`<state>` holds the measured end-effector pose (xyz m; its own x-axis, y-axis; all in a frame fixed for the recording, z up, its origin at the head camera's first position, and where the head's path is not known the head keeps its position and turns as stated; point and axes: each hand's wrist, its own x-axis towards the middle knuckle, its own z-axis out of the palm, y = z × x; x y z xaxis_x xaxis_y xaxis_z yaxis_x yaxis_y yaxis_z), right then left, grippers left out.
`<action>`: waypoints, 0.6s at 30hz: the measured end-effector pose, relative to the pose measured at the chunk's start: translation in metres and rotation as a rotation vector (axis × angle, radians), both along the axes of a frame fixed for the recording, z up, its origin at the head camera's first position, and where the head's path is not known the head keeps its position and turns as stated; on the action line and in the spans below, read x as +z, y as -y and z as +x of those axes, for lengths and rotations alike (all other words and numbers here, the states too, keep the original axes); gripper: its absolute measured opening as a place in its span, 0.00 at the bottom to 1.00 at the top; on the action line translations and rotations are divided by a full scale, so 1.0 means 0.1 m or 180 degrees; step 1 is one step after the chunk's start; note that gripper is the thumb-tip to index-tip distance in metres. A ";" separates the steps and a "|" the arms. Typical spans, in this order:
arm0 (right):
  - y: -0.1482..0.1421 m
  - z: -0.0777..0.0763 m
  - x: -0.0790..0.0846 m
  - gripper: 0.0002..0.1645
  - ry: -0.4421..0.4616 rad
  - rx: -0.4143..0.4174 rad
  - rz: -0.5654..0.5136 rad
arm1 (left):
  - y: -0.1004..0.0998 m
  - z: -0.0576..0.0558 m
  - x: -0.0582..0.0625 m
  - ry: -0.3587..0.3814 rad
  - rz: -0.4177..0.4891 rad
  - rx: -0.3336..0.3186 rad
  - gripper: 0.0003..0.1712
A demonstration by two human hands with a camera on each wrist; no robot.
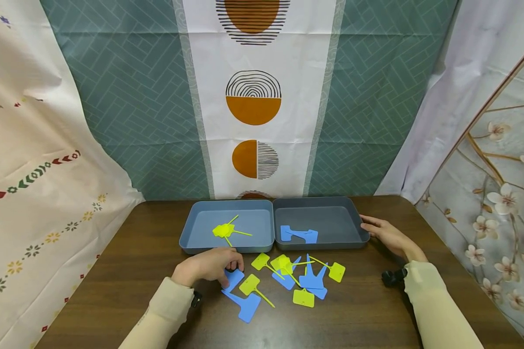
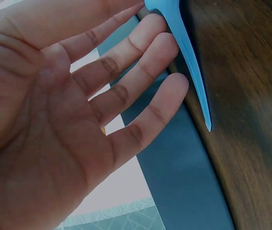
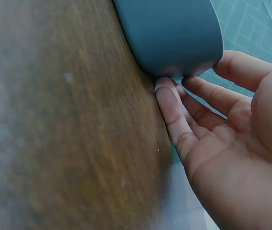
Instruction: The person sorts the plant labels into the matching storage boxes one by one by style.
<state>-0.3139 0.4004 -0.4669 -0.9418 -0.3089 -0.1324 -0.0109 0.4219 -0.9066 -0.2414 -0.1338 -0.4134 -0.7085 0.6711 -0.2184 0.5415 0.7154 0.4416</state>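
Observation:
My left hand point(image 1: 216, 265) is at the near edge of the blue-grey tray point(image 1: 196, 250), its thumb and index finger pinching a blue plant label point(image 1: 234, 277). In the left wrist view this label's tapered stem point(image 2: 193, 67) points away from the fingers; the other fingers are loosely bent. Below it lies another blue plant label point(image 1: 248, 308), beside a yellow plant label point(image 1: 250, 285). My right hand point(image 1: 390, 236) touches the right end of the dark grey tray point(image 1: 364, 232). In the right wrist view, its fairly straight fingers point(image 3: 171, 108) meet the tray's corner point(image 3: 179, 52).
Several yellow labels point(image 1: 223, 230) lie in the blue-grey tray, and blue labels point(image 1: 305, 235) in the dark one. In front of the trays, a mixed pile of yellow labels point(image 1: 303, 298) and blue labels point(image 1: 312, 281) spreads over the brown table point(image 1: 353, 315). Curtains hang behind.

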 end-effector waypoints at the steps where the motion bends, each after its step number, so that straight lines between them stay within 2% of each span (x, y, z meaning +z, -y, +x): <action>1: 0.00 0.00 0.00 0.44 -0.0001 -0.0005 0.0006 | 0.00 0.00 0.00 -0.0004 0.0003 -0.0002 0.22; 8: 0.01 0.01 0.01 0.44 -0.0016 0.0004 0.0058 | 0.04 -0.03 -0.02 0.0017 0.0153 0.0000 0.21; 14: 0.00 0.00 0.01 0.44 -0.0012 -0.0005 0.0066 | 0.07 -0.09 -0.04 0.0138 0.0502 0.0003 0.14; 18: 0.00 0.00 0.00 0.44 -0.0009 -0.0005 0.0025 | 0.07 -0.13 -0.06 0.0138 0.0741 0.0033 0.09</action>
